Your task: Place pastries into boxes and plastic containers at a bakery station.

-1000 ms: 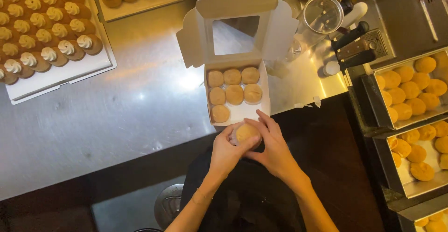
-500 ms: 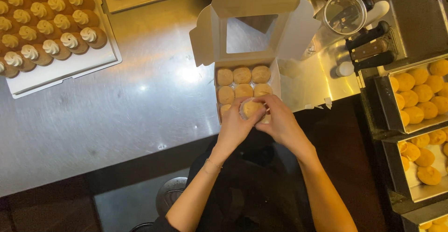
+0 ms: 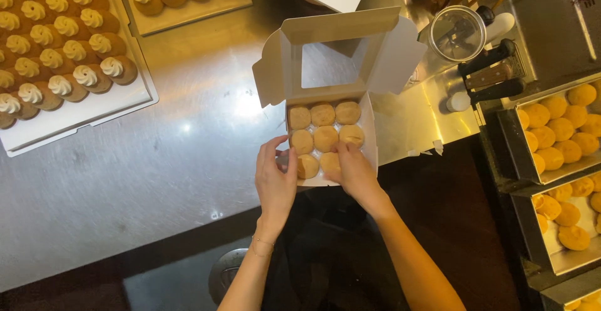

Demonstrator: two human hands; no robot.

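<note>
Bakery kitchen: steel counter [image 3: 156,161], trays of piped pastries [image 3: 62,67], cookie pans [image 3: 557,129]

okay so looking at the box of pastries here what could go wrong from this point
The box sits at the table's near edge, so a push from the left hand on its side wall might tip it off. The right hand rests over the front-row pastries and could squash one. The upright lid might fall onto the hands.
</note>
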